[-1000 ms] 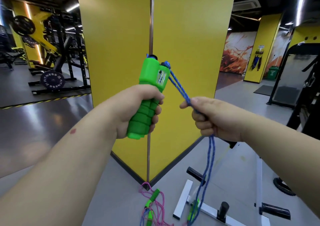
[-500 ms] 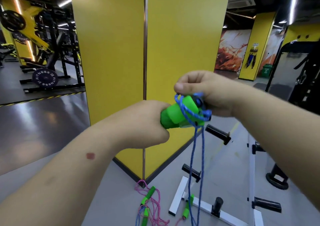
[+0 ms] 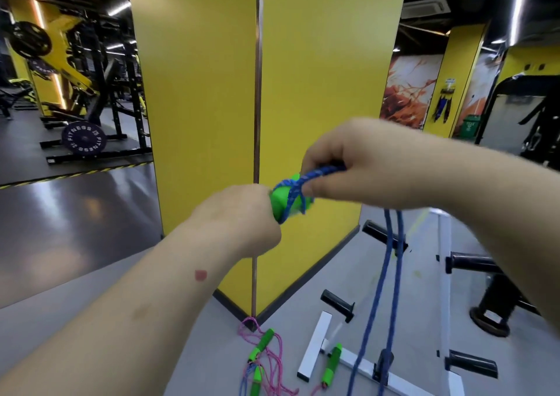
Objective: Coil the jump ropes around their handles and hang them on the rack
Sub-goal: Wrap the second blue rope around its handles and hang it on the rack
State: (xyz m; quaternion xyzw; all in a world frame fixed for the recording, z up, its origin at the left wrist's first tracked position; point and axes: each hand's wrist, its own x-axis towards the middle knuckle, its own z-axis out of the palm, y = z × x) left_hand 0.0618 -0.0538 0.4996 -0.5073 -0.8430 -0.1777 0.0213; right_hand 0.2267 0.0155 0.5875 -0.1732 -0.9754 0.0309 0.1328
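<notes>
Left hand (image 3: 239, 213) grips the green handles (image 3: 281, 197); right hand (image 3: 348, 165) pinches the blue rope (image 3: 391, 274). Since 1 second ago the handles have tipped from upright to level, and rope now crosses them: coiling has begun. Most rope hangs loose over the rack (image 3: 442, 274).

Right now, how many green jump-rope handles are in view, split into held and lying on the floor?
Held: 1, the green handle gripped by the left hand.
On the floor: 3, one, a second, a third.
Total: 4.
</notes>
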